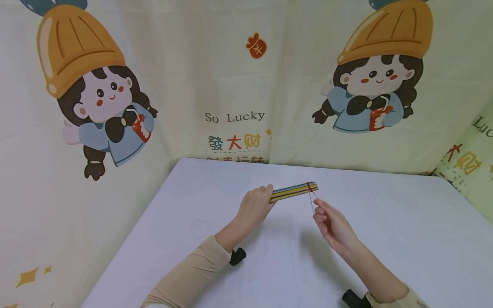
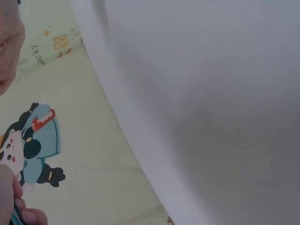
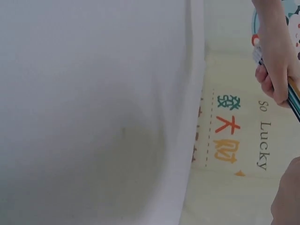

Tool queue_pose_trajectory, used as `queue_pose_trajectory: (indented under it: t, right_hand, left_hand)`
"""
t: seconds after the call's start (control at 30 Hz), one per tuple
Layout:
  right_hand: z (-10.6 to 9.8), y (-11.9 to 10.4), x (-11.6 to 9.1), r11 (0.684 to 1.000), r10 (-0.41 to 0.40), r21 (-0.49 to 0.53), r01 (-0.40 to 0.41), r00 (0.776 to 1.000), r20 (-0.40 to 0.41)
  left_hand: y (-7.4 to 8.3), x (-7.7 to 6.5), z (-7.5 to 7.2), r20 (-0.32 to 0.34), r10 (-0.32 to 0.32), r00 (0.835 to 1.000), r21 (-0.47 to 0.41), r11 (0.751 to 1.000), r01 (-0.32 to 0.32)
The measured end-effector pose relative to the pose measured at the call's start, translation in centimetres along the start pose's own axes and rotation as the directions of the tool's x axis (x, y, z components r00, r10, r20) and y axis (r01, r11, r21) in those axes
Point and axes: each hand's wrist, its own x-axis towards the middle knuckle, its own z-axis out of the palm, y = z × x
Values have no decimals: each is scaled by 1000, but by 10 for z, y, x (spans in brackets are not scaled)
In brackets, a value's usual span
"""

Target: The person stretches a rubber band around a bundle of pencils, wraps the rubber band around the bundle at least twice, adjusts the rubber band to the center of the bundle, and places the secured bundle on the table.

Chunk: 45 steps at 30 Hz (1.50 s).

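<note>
My left hand [image 1: 255, 207] grips one end of a bundle of slim coloured sticks [image 1: 290, 192], striped yellow, blue and dark, held above the table. A red rubber band [image 1: 309, 186] wraps the bundle near its free right end. Two thin strands stretch down from it to my right hand [image 1: 336, 226], whose thumb and fingers pinch them. In the right wrist view, the left hand [image 3: 276, 61] curls around the sticks [image 3: 294, 101] at the right edge. The left wrist view catches only part of the left hand [image 2: 21, 201] and, above it, the right hand [image 2: 9, 51].
A white cloth covers the table [image 1: 215, 265]. Behind it hangs a cream curtain [image 1: 185, 77] printed with cartoon figures and lettering. Black wrist cameras [image 1: 238, 256] sit at both beige sleeves [image 1: 192, 273].
</note>
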Motion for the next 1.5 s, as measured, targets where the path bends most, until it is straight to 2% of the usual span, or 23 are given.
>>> queue_pose_trajectory:
  t: [0.1, 0.2, 0.3, 0.4, 0.6, 0.73, 0.9, 0.97, 1.1, 1.27, 1.37, 1.43, 1.5]
  right_hand:
    - [2, -6, 0, 993, 38, -113, -46, 997, -72]
    - [4, -12, 1, 966, 41, -247, -74, 990, -136]
    - [7, -17, 2, 923, 32, -371, -99, 983, -183]
    - [9, -22, 3, 867, 27, -481, -127, 978, -209]
    - [9, -32, 6, 716, 23, -682, -149, 981, -191]
    - [7, -38, 9, 625, 29, -762, -171, 980, -196]
    - [6, -43, 10, 488, 14, -858, -159, 985, -175]
    - [6, -44, 10, 445, 9, -883, -149, 987, -162]
    - [7, -46, 10, 380, 4, -911, -159, 985, -170]
    - [6, -50, 11, 291, -27, -939, -182, 980, -198]
    - [8, -48, 11, 234, -68, -958, -165, 980, -185]
    - [11, -45, 10, 165, -121, -977, -137, 980, -157]
    - [15, -39, 9, 75, -195, -992, -101, 974, -114]
  left_hand:
    - [-3, -1, 3, -84, 63, 994, 46, 997, -59]
    - [-5, -2, 5, -151, 123, 981, 65, 991, -114]
    - [-8, -3, 6, -188, 178, 966, 81, 983, -165]
    - [-10, -3, 7, -207, 234, 950, 122, 969, -213]
    - [-11, -2, 3, -248, 316, 916, 200, 942, -271]
    - [-11, -1, 1, -241, 345, 907, 236, 928, -290]
    - [-9, -2, 1, -227, 373, 900, 278, 910, -307]
    - [-8, -4, 3, -224, 378, 898, 293, 905, -308]
    - [-4, -7, 8, -208, 386, 899, 333, 892, -306]
    - [5, -11, 11, -191, 372, 908, 381, 881, -281]
    - [11, -11, 11, -186, 348, 919, 396, 883, -254]
    - [15, -11, 12, -177, 331, 927, 405, 883, -237]
    - [18, -11, 13, -167, 310, 936, 408, 886, -221]
